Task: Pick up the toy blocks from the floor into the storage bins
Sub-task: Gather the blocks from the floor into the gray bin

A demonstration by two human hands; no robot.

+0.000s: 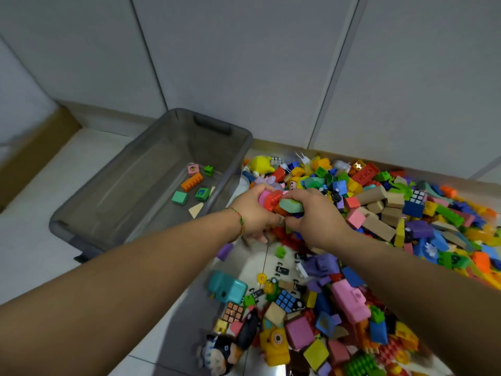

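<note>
**While the Bin Waits, Two Hands Grab Blocks**

The red block (272, 200) and green block (291, 206) are squeezed between both hands, above the pile of blocks (379, 213) on the floor (40, 253). The left hand (254, 213) curls round the red one, the right hand (314, 215) round the green one. Pushing together likely keeps the bunch from falling. The storage bin (108, 172) sits just left, close for a short trip, a few blocks by its right wall.
</note>
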